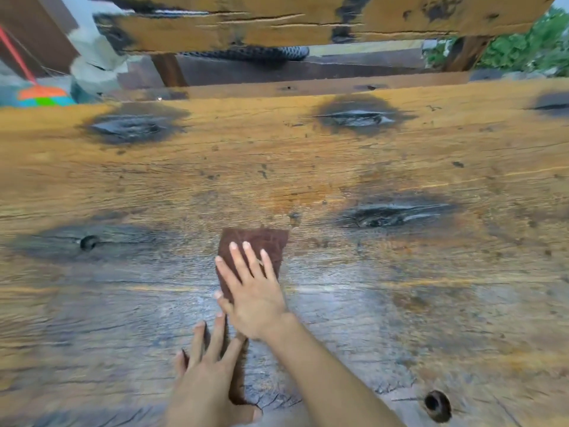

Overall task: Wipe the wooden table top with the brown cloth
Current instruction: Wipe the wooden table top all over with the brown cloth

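Observation:
A brown cloth (261, 241) lies as a long strip on the wooden table top (400, 167), running from mid-table back toward me. My right hand (252, 294) presses flat on its far part, fingers spread. My left hand (206, 359) lies flat on the near part of the cloth, fingers also spread. The wood around the hands looks grey and damp; farther away it is orange-brown with dark knots.
Dark knots (391, 214) and small holes (437, 405) mark the table. A wooden bench back (277, 29) stands beyond the far edge. An orange broom (40, 92) sits at the far left, and green plants (529, 47) at the far right.

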### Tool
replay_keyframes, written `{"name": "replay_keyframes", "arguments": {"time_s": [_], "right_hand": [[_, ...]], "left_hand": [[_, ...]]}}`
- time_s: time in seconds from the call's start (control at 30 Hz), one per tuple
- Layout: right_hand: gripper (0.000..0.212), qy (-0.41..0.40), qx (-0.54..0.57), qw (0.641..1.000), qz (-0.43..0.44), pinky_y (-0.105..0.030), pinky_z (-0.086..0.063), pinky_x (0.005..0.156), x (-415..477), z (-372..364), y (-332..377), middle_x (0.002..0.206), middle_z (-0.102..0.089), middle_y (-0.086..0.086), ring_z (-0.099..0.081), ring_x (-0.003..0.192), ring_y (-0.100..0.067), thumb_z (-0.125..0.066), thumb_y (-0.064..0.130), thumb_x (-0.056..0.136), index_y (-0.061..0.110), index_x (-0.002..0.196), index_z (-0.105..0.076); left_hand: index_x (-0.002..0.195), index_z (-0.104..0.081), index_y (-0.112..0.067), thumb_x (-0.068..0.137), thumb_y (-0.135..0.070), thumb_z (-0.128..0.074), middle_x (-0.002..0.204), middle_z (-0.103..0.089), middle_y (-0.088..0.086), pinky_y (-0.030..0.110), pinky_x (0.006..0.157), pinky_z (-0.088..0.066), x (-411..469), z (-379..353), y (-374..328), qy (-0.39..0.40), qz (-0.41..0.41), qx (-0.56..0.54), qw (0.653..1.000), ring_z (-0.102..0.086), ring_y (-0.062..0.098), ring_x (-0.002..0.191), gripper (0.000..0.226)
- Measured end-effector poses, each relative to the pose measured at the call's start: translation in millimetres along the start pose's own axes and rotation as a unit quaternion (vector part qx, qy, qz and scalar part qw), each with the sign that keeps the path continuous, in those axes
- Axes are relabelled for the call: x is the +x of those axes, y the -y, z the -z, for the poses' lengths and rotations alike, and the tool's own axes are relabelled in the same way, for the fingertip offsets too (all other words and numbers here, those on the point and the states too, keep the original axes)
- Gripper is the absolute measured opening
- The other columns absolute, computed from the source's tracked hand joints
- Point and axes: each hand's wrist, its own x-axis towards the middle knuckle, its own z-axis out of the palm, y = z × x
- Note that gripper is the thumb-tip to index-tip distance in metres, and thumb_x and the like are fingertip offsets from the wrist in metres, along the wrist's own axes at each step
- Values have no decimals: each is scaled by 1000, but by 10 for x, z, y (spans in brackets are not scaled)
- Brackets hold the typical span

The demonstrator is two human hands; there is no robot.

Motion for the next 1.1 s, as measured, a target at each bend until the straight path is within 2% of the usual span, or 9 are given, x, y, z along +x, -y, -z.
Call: {"name": "replay_keyframes", "arguments": {"time_s": [0.07,0.17,0.23,0.33,0.4,0.53,0.7,0.9,1.1], "right_hand": [[68,8,-11,1000,20,-53,11,126,207,18,56,173,11,-8,21,158,-28,-27,55,107,28,166,-8],[65,7,3,999,33,-48,14,126,256,65,-83,174,9,-4,20,158,-23,-26,55,107,32,166,-11],[64,0,15,999,30,-45,17,126,131,115,-321,174,11,-1,22,157,-20,-21,55,106,35,166,-9],[64,-26,21,999,-35,-42,18,126,-303,262,-1085,173,12,3,23,157,-17,-19,57,106,38,165,-7],[64,-48,16,994,-95,-39,17,126,-675,364,-1684,172,14,6,22,157,-16,-17,60,105,40,165,-7],[68,-83,13,964,-251,-43,2,128,-1647,531,-2871,173,2,5,7,160,-20,-15,65,101,38,164,-17],[68,-98,34,895,-434,-50,-3,128,-2486,607,-3759,174,-4,-3,1,161,-25,-20,64,104,34,165,-20],[72,-94,40,876,-471,-50,6,127,-2119,530,-3421,173,11,-4,12,159,-26,-19,63,103,33,166,-5],[71,-49,64,961,-265,-49,24,122,-1150,329,-1891,167,33,-5,41,149,-23,-3,65,101,33,162,18]], "left_hand": [[146,8,-50,49,-80,-59,157,29,-9,57,113,-22,-46,80,-46,-22,7,-1,1000,6,28,150,121],[128,-41,-33,92,-24,-32,141,-52,8,63,77,-51,-110,-59,-62,-115,-54,20,992,-64,37,112,39],[119,-47,-36,96,-26,-7,125,-67,8,59,71,-52,-177,-118,-16,-62,-67,16,996,-70,38,99,47],[135,-18,-57,76,-64,-11,159,-22,-12,49,105,-37,35,80,-34,-70,-38,56,995,-35,27,142,60],[129,-31,-61,66,-83,-19,160,-5,-18,36,113,-27,136,264,-72,-82,-48,8,995,-15,15,148,68],[77,-70,-29,77,-62,-32,122,-67,-5,44,85,-54,308,590,-440,-193,-79,-73,975,-66,25,105,50],[151,-4,-38,71,-13,-51,159,-17,-7,44,111,-33,589,673,-564,-131,-76,-90,984,-27,24,141,96],[140,23,-52,70,-79,-57,161,18,-5,49,118,-19,756,462,-436,-55,-6,-39,998,-3,41,145,109],[139,22,-58,74,-77,-54,152,31,-12,52,118,-15,796,427,-399,-21,-35,-48,998,9,49,143,102]]}}
